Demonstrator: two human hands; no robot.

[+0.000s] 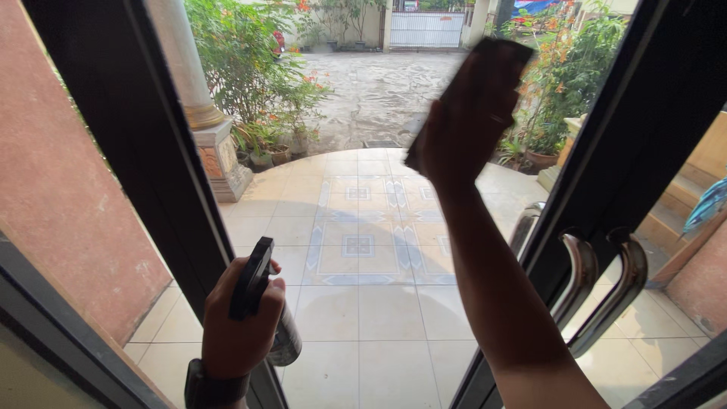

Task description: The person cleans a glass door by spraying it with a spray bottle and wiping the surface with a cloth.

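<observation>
Our right hand point(462, 125) presses a dark cloth point(473, 83) flat against the glass door pane point(363, 227); our left hand point(238, 322) grips a spray bottle point(261, 303). Pushing hard, the cloth might slip and smear.

Pressed flat against the glass pane point(363, 250), up near the top, with a dark cloth point(485, 83) under the right hand point(462, 129); below that, open glass all the way down between the two dark frames. Blocked left of the pane by the slanted frame bar point(166, 174), with the left hand point(238, 326) and its spray bottle point(261, 303) just beside it at the lower edge. Hemmed in right of the pane by the second frame point(598, 167) and two curved metal handles point(606, 295) jutting out near the forearm.
</observation>
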